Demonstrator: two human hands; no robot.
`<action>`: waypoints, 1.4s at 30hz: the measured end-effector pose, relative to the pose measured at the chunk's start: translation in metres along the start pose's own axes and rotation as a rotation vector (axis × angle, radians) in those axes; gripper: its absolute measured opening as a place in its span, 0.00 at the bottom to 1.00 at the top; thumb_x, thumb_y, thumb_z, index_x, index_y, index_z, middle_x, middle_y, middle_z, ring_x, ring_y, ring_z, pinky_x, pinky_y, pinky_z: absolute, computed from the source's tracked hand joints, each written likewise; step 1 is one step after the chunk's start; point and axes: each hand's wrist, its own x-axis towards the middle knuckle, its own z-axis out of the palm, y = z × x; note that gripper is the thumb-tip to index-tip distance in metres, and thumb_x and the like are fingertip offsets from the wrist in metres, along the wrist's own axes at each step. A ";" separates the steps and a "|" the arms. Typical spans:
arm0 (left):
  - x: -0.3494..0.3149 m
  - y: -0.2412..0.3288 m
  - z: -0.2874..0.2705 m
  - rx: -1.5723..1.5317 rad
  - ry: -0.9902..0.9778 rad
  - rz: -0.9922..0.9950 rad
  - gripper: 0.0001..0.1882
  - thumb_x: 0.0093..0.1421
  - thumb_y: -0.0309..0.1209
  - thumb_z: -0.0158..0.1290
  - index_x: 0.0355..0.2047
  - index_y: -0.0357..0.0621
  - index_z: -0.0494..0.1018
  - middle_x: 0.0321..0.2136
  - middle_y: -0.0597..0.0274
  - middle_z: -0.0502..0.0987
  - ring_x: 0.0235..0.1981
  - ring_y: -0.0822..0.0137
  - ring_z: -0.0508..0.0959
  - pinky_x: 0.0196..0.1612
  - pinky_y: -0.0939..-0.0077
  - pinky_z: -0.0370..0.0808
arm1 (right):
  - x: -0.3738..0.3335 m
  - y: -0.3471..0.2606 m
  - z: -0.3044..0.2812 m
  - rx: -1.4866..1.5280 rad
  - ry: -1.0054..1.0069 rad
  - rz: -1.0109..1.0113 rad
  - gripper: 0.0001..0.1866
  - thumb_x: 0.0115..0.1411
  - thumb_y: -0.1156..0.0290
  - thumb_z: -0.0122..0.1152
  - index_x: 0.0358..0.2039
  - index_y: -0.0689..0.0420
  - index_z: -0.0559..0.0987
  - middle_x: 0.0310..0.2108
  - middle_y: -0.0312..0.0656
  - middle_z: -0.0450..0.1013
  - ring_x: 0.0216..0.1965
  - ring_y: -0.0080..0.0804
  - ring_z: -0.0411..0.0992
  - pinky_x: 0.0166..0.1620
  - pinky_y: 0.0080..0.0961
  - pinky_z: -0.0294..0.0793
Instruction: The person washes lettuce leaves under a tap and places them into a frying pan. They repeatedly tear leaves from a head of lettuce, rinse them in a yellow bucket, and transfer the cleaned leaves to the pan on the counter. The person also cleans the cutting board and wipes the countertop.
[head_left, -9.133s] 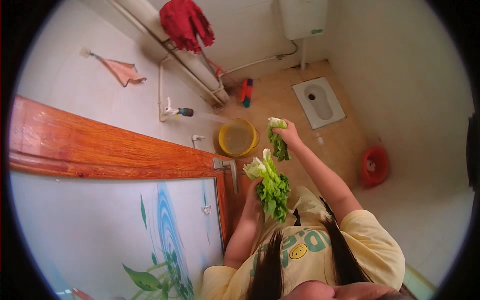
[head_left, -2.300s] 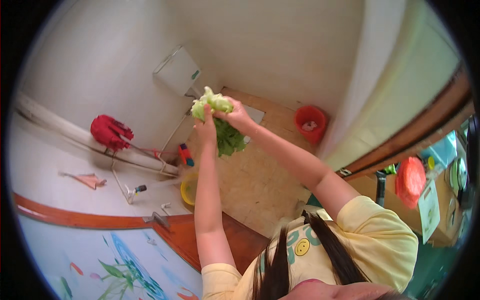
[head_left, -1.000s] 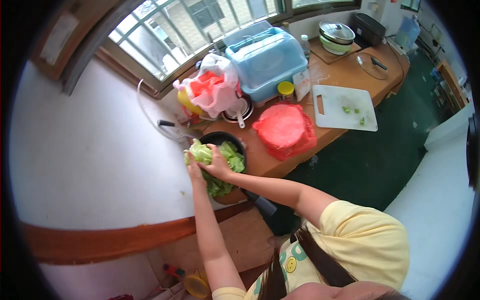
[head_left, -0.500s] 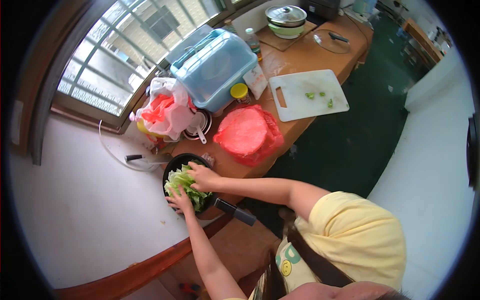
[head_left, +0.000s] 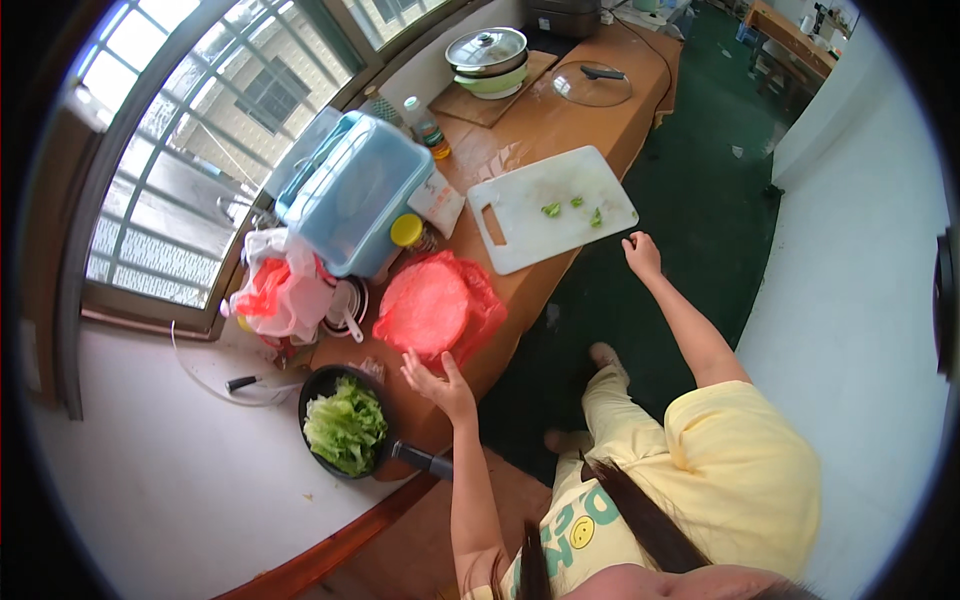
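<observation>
Torn green lettuce (head_left: 346, 425) fills a black pan (head_left: 308, 446) at the lower left, its handle pointing toward me. My left hand (head_left: 442, 388) is open, fingers spread, between the pan and a red plastic bag (head_left: 425, 305). My right hand (head_left: 643, 257) is off the table's edge, just beside the near right corner of a white cutting board (head_left: 520, 240). Its fingers are curled in, and nothing shows in them. A few small green leaf scraps (head_left: 551, 210) lie on the board.
Behind the red bag stand a blue lidded plastic box (head_left: 360, 190), a yellow-capped jar (head_left: 408, 231) and a bottle (head_left: 428, 128). A glass lid (head_left: 592, 84) and a lidded pot (head_left: 488, 62) sit farther back. A knife (head_left: 243, 383) lies left of the pan.
Both hands have left the lettuce. My right hand swung right to the cutting board, and my left hand rose from the pan toward the red bag. The view shifted to the right.
</observation>
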 end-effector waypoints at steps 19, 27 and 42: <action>0.085 0.046 0.335 0.472 -0.342 -0.386 0.28 0.54 0.41 0.49 0.51 0.39 0.59 0.45 0.46 0.67 0.48 0.49 0.64 0.49 0.59 0.63 | 0.186 0.055 0.047 1.033 -1.040 0.589 0.18 0.53 0.66 0.60 0.40 0.65 0.73 0.35 0.44 0.73 0.35 0.32 0.73 0.39 0.30 0.72; 0.054 0.058 0.289 -0.531 -0.589 -1.011 0.25 0.50 0.36 0.58 0.44 0.32 0.67 0.25 0.62 0.74 0.27 0.71 0.75 0.31 0.76 0.72 | 0.222 0.104 -0.020 1.002 -1.110 0.451 0.17 0.52 0.67 0.60 0.39 0.64 0.74 0.33 0.41 0.73 0.31 0.27 0.73 0.36 0.27 0.73; -0.181 0.082 0.196 -1.494 -0.389 -1.011 0.41 0.47 0.23 0.54 0.60 0.43 0.47 0.48 0.51 0.67 0.47 0.59 0.71 0.49 0.65 0.69 | 0.182 0.080 -0.070 0.634 -1.485 0.223 0.20 0.48 0.64 0.63 0.38 0.63 0.74 0.33 0.41 0.74 0.31 0.29 0.73 0.36 0.29 0.74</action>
